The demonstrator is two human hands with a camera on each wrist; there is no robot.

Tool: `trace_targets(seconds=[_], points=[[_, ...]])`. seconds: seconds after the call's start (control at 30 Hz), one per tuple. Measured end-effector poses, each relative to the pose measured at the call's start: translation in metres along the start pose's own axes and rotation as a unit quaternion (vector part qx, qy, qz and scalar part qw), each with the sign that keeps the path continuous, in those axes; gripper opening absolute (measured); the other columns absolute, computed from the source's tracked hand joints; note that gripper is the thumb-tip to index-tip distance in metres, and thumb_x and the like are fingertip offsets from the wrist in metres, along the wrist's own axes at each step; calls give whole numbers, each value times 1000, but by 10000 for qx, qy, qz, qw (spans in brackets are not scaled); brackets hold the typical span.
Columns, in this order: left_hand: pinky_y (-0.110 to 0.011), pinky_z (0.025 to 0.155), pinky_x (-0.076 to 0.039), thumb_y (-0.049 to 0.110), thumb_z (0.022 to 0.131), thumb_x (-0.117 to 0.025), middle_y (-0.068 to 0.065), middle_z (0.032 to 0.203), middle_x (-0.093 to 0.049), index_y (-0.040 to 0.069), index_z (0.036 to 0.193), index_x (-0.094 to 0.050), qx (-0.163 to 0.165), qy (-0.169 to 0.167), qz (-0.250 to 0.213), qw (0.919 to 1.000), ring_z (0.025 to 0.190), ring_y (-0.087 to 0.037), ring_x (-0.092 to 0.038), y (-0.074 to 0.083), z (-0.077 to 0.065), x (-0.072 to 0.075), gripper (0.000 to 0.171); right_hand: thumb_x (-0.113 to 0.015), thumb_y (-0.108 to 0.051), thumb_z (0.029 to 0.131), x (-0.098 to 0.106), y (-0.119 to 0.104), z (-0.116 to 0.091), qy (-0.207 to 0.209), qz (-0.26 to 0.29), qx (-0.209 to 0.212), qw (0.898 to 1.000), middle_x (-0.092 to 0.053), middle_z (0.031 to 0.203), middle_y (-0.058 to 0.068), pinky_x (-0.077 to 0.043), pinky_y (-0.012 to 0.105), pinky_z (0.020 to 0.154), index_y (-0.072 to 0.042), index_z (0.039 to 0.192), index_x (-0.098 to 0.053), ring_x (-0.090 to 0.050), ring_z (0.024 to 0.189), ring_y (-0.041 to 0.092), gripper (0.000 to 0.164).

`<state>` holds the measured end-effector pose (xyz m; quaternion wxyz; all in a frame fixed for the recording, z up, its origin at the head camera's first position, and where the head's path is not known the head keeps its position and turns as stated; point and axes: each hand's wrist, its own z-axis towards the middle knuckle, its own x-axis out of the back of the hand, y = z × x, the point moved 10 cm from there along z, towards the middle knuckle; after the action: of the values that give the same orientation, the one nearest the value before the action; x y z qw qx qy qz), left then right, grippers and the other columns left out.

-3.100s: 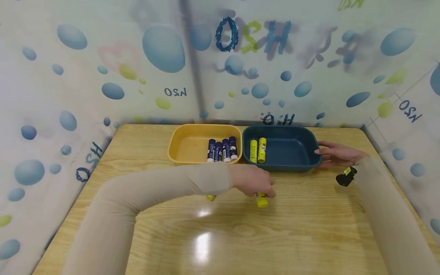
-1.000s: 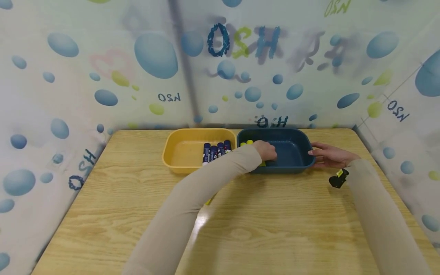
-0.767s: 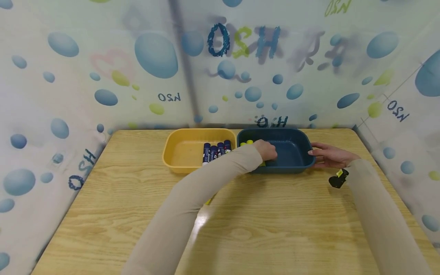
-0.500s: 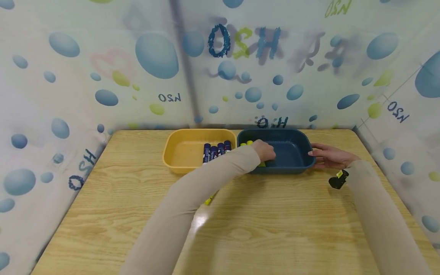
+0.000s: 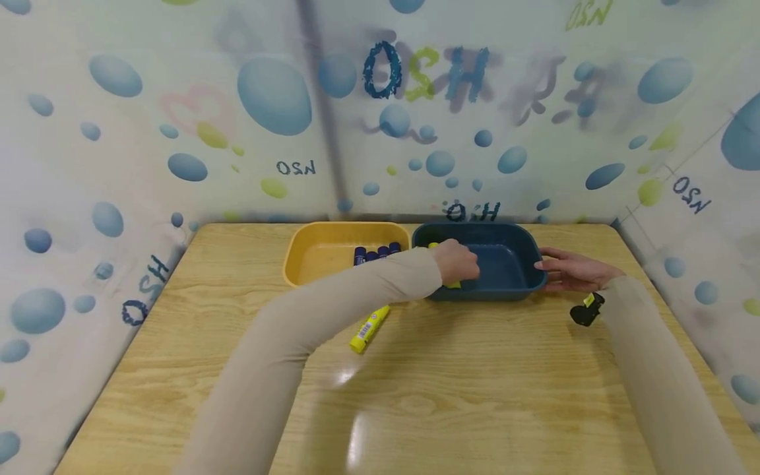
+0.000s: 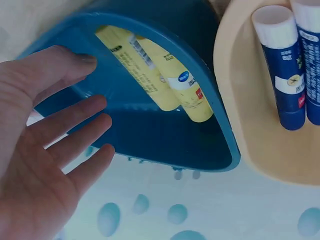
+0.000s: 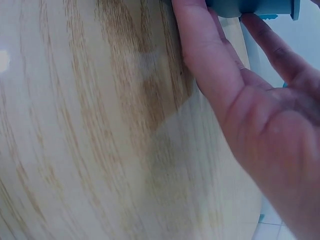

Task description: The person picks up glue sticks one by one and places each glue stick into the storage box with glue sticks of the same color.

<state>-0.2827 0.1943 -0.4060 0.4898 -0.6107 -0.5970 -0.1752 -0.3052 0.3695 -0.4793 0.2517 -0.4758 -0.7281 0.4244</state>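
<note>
My left hand (image 5: 457,262) is over the left half of the blue bin (image 5: 481,295). In the left wrist view its fingers are spread and relaxed, holding nothing, beside yellow glue sticks (image 6: 142,67) lying in the bin. Part of another yellow stick (image 5: 454,285) shows beneath the hand in the head view. My right hand (image 5: 578,269) touches the bin's right end with thumb and extended fingers. One yellow glue stick (image 5: 369,328) lies on the table below my left forearm.
To the left, against the blue bin, stands a yellow bin (image 5: 303,244) with several navy glue sticks (image 5: 360,255), partly covered by my left sleeve. A patterned sheet hangs behind the table. A black device (image 5: 586,310) sits at my right wrist.
About three seconds ago my left hand gripped a yellow glue stick in front of the blue bin; now it is inside the bin and empty. The left forearm shifted left, uncovering the table's glue stick.
</note>
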Motion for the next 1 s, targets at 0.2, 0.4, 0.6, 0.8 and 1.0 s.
trace_targets(seconds=[0.2,0.4,0.6,0.8,1.0], points=[[-35,98,-43,20,100,-55,0,132,-56,25,136,-57,-330,-6,725,9968,117,-20,-52,20,-23,7,36,-45,-18,103,-2,-2,-2,-91,6,-22,10000,-45,125,8,-43,44,100,-6,152,16,-60,105,15,79],[-43,108,-34,22,99,-56,-2,139,-52,26,139,-53,-350,270,1164,9922,127,-23,-45,37,-43,23,40,-46,-16,103,-1,-3,-1,-73,21,-126,9999,-42,128,12,-44,44,99,-7,152,16,-60,105,16,79],[-42,111,-29,27,93,-66,0,142,-48,27,141,-50,-642,34,1128,9915,131,-22,-41,56,-57,19,51,-46,-16,103,-2,-2,1,-111,47,-163,9998,-43,127,12,-44,43,99,-7,152,16,-60,104,16,79],[-39,109,-34,26,96,-62,3,137,-52,29,138,-53,-1040,3,1128,9882,125,-18,-45,74,-74,1,43,-44,-16,103,-3,-2,2,-244,-11,-219,9995,-48,121,7,-44,44,100,-5,151,15,-60,104,16,77],[-36,104,-39,26,97,-59,4,132,-56,29,133,-58,-1162,67,1115,9869,120,-16,-50,79,-89,-15,36,-43,-14,103,-3,-2,5,-216,-87,-338,9992,-43,125,11,-43,45,100,-5,151,10,-58,105,17,71]])
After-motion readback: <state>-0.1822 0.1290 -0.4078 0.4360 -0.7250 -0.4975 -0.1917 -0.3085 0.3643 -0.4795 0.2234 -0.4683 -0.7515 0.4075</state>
